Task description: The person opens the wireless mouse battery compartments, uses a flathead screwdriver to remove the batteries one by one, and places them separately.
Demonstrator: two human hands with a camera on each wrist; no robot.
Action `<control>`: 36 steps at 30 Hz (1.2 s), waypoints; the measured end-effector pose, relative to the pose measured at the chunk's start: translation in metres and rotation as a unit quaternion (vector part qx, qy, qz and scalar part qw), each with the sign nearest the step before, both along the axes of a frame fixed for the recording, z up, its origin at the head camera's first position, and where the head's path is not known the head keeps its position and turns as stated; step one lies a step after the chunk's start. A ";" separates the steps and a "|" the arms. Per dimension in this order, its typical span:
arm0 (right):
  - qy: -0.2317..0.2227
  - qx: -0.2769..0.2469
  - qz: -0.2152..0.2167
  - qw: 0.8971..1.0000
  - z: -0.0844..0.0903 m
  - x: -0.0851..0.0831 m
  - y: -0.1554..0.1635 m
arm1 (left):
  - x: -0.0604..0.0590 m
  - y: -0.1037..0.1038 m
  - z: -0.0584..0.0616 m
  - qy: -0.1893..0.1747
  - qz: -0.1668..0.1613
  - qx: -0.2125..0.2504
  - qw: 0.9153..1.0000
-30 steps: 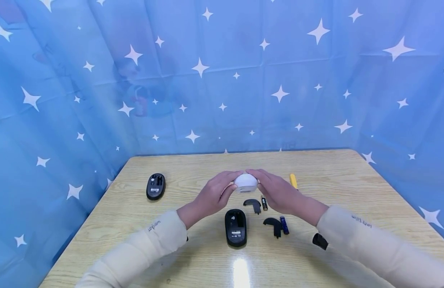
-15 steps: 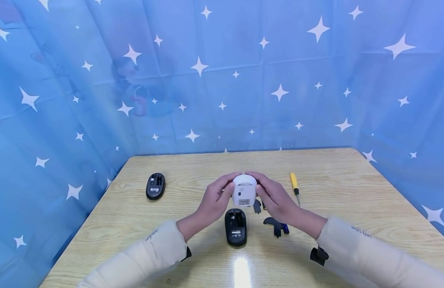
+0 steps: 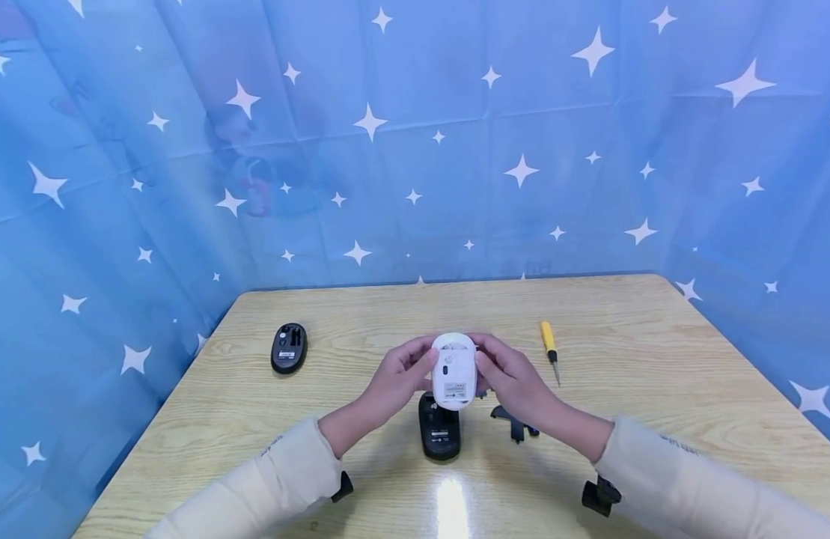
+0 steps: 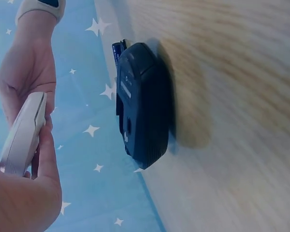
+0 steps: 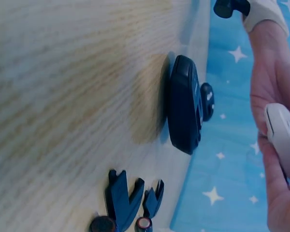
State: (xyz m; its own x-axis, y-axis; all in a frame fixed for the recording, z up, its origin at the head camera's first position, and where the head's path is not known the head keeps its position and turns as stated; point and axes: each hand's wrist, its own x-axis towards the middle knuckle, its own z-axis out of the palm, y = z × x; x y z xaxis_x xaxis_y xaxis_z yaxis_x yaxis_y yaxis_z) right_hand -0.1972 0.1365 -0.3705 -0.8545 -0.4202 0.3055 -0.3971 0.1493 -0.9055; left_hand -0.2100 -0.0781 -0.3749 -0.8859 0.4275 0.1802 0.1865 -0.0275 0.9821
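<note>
A white computer mouse is held up above the table, its pale underside facing the head camera. A label and a small dark oval show on it, with a recess at its far end. My left hand pinches its left side, thumb on the underside. On the opposite side my right hand grips it in the same way. Both wrist views show the white mouse raised between the two hands. Below it a black mouse lies bottom up on the table, its battery bay partly hidden.
Another upturned black mouse lies at the back left. A yellow-handled screwdriver rests behind my right hand. Two black battery covers lie beside batteries right of the near mouse. A starry blue curtain hangs behind the table.
Both hands have tipped the white mouse from nearly end-on until its underside faces the camera, and brought it slightly lower in view. It now overlaps the black mouse's far end.
</note>
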 end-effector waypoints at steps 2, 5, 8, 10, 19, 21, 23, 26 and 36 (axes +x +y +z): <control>-0.030 0.000 -0.003 1.000 -0.001 0.002 0.000 | 0.001 -0.001 -0.001 -0.015 -0.008 -0.001 1.000; -0.067 -0.004 -0.006 0.998 -0.001 0.004 -0.001 | 0.003 -0.001 -0.002 -0.025 -0.017 -0.002 1.000; -0.089 -0.013 -0.001 0.996 -0.001 0.005 -0.001 | 0.005 -0.001 -0.004 -0.030 -0.015 -0.009 0.999; -0.101 -0.018 0.004 0.995 0.000 0.005 -0.001 | 0.005 0.000 -0.006 -0.036 -0.011 -0.013 0.999; -0.166 -0.036 0.010 0.985 0.001 0.009 -0.003 | 0.010 -0.001 -0.010 -0.073 -0.005 -0.007 0.997; -0.172 -0.039 0.011 0.984 0.001 0.009 -0.003 | 0.012 -0.001 -0.009 -0.079 0.000 -0.009 0.997; -0.176 -0.041 0.012 0.983 0.001 0.010 -0.003 | 0.013 0.000 -0.009 -0.083 0.007 -0.011 0.996; -0.179 -0.038 0.012 0.983 0.002 0.011 -0.004 | 0.014 0.001 -0.010 -0.091 0.016 -0.008 0.996; -0.149 -0.013 0.013 0.989 -0.004 0.009 -0.003 | 0.017 0.001 -0.010 -0.091 0.018 -0.004 0.996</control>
State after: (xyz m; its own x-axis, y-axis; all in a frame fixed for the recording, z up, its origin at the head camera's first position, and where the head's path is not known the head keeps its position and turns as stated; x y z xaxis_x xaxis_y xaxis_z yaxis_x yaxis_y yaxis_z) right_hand -0.1881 0.1339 -0.3741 -0.8976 -0.4376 0.0531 -0.1154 0.1171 -0.9864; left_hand -0.1935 -0.0774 -0.3853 -0.9187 0.3949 0.0117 0.0059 -0.0158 0.9999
